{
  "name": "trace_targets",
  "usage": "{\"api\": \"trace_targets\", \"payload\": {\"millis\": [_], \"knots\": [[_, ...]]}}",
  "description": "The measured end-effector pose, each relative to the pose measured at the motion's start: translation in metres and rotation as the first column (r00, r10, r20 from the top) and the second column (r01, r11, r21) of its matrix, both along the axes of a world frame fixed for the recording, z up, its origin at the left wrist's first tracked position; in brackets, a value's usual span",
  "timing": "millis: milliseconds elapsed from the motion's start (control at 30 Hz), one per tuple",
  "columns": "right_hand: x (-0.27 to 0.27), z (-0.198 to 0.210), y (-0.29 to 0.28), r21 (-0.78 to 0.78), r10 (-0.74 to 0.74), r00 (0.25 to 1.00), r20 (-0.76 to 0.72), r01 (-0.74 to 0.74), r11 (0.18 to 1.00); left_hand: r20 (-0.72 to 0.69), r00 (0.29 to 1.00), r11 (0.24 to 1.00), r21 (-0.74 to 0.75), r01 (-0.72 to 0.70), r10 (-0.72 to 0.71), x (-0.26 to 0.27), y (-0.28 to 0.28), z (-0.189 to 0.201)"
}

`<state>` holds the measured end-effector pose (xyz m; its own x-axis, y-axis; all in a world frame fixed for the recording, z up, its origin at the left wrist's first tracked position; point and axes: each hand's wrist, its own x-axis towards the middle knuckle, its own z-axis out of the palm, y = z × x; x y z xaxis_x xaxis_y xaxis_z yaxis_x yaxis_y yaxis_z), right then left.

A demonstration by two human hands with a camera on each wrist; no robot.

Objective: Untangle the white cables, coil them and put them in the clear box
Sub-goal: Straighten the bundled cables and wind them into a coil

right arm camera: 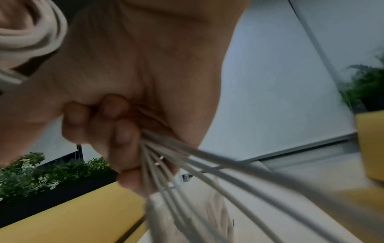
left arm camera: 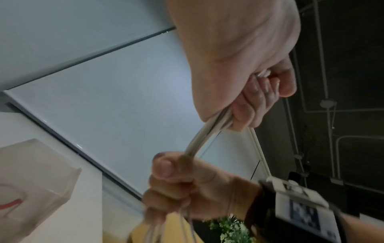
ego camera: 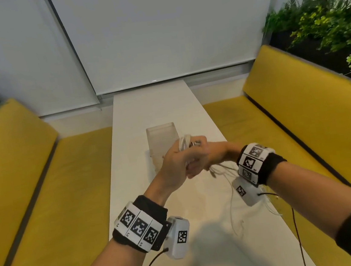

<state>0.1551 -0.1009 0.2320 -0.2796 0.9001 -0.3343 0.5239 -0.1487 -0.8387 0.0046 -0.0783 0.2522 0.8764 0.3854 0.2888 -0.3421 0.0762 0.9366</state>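
The left hand (ego camera: 179,162) is fisted around a bunch of white cables (ego camera: 184,143), whose looped top sticks up out of the fist above the tabletop (ego camera: 155,108); the left wrist view shows its fingers (left arm camera: 247,113) curled tight on several strands. The right hand (ego camera: 212,153) sits right against it, also closed on the same bundle just below, with the strands running taut between the 2 hands and then fanning out loose under the right palm (right arm camera: 145,82). From there thin cable tails (ego camera: 230,192) drop and trail over the near tabletop. The clear box (ego camera: 163,139) stands upright just beyond the hands, near the middle of the narrow tabletop, with yellow bench seats (ego camera: 41,172) on either side. These cables look light, thin and limp, probably a bit slick, so loops are likely to spring loose unless pinched where the strands cross; the best hold is likely the gathered bundle itself, letting the free tails feed through. How many cables there are, where their plugs lie and how knotted they are cannot be made out: the fists hide the crossing point, and the hands blur. A reddish mark shows through the box wall in the left wrist view, but its contents are unclear.
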Motion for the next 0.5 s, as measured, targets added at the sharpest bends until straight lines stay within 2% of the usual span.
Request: {"api": "trace_targets", "payload": {"millis": [100, 200, 333, 433, 500], "knots": [[0.009, 0.008, 0.018, -0.059, 0.001, 0.984, 0.179, 0.009, 0.998, -0.111, 0.985, 0.990, 0.035, 0.136, -0.131, -0.001, 0.003, -0.001], [0.013, 0.028, 0.022, -0.107, 0.089, 0.968, 0.234, -0.065, 0.992, -0.238, 0.956, 0.966, 0.152, 0.210, -0.170, -0.006, 0.008, -0.004], [0.025, 0.058, 0.025, -0.186, 0.167, 0.963, 0.213, -0.128, 0.974, -0.343, 0.939, 0.946, 0.298, 0.130, -0.022, -0.014, 0.009, -0.010], [0.024, 0.071, 0.028, -0.205, 0.166, 0.957, 0.238, -0.118, 0.972, -0.415, 0.893, 0.829, 0.551, 0.094, 0.175, -0.012, 0.012, -0.017], [0.017, 0.075, 0.029, -0.192, 0.140, 0.933, 0.331, -0.079, 0.978, -0.459, 0.841, 0.794, 0.606, 0.060, 0.287, -0.010, 0.016, -0.022]]}}
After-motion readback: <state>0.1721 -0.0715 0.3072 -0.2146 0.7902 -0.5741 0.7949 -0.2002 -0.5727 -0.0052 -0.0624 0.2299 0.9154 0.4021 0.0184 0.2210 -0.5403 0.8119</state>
